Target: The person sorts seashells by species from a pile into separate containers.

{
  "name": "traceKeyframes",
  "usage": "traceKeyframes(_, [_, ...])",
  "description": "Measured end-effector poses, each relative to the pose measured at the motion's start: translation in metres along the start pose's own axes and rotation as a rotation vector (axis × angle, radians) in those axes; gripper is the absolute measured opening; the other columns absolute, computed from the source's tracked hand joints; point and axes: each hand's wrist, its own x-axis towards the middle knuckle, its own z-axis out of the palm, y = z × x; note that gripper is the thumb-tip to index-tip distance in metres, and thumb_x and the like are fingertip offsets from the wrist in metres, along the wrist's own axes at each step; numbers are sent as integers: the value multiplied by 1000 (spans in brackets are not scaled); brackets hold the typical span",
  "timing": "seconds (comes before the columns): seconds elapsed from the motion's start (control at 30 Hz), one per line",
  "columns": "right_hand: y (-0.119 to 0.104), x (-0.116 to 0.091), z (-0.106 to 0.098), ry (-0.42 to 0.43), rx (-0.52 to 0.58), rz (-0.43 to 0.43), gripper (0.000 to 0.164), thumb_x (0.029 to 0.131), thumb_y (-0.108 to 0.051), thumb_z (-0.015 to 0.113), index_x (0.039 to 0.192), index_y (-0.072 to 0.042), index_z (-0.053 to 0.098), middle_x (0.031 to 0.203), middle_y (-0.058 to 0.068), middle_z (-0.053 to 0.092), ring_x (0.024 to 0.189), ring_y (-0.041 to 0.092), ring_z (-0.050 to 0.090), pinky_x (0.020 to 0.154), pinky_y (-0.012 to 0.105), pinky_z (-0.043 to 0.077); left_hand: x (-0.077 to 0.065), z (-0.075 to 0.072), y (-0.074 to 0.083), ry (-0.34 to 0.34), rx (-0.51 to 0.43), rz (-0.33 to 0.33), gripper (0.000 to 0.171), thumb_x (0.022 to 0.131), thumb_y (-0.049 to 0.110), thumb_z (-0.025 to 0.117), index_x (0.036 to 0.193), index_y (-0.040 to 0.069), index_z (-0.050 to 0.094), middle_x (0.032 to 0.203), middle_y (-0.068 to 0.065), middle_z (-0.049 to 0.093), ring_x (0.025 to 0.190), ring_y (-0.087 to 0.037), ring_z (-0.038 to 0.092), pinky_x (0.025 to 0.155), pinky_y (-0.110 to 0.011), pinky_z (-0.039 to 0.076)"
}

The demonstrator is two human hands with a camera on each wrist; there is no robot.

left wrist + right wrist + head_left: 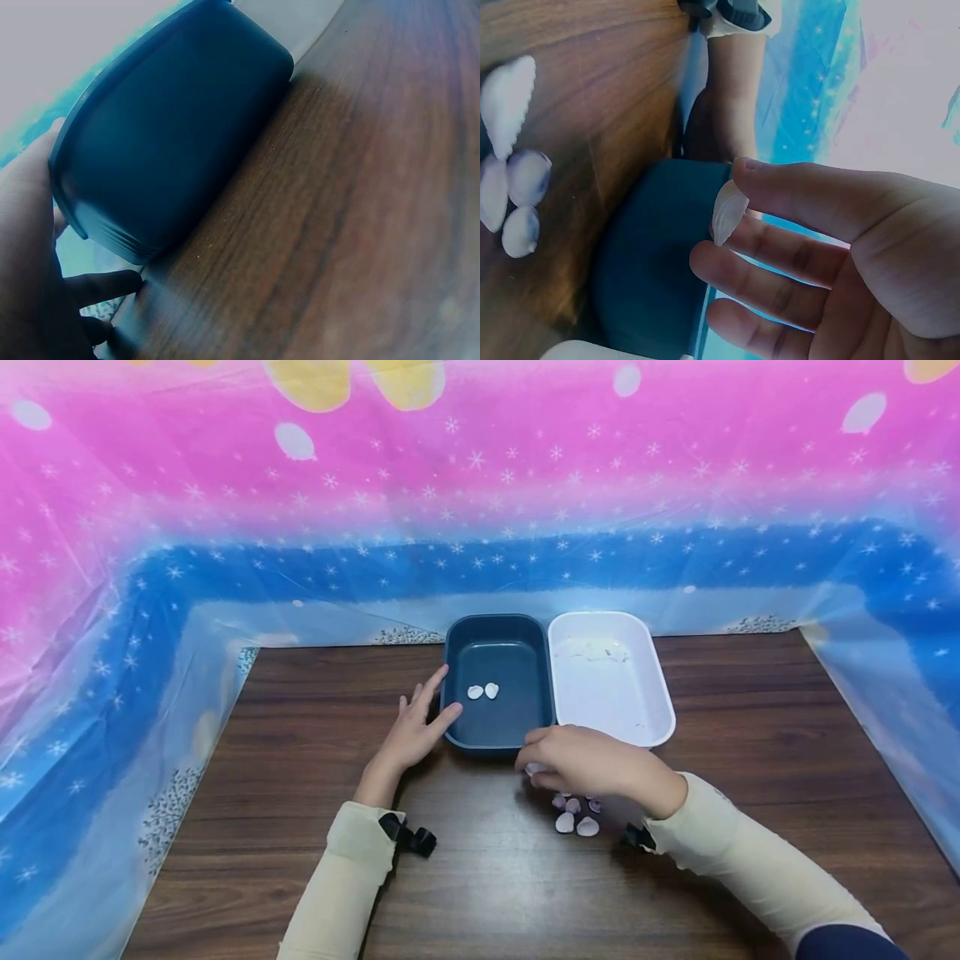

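Note:
Between thumb and fingers my right hand (pixel 592 762) pinches a small white ribbed seashell (pixel 730 211), held close to the near rim of the dark teal tray (pixel 498 745). Two white shells (pixel 483 692) lie inside that tray. My left hand (pixel 408 731) rests against the tray's left side, its fingers spread and the thumb over the rim. Under my right wrist, a small group of white and purplish shells (pixel 529 178) lies on the table, partly hidden by the hand in the head view.
A white tray (pixel 611 681) with a few small bits in it stands right beside the teal one. Both sit on a dark wooden table (pixel 300 718). A pink and blue patterned cloth (pixel 480 552) hangs behind and along the sides.

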Motion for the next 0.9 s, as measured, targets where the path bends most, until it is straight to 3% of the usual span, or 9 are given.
traceKeyframes(0.9, [26,36,-27,8,11,24,17,98,-5,72,113,-5,80,99,2,72,86,14,64,81,34,58,-1,-1,1,-3,9,-2,78,106,61,50,171,34,17,173,-11,25,161,-44,6,126,-63,-9])
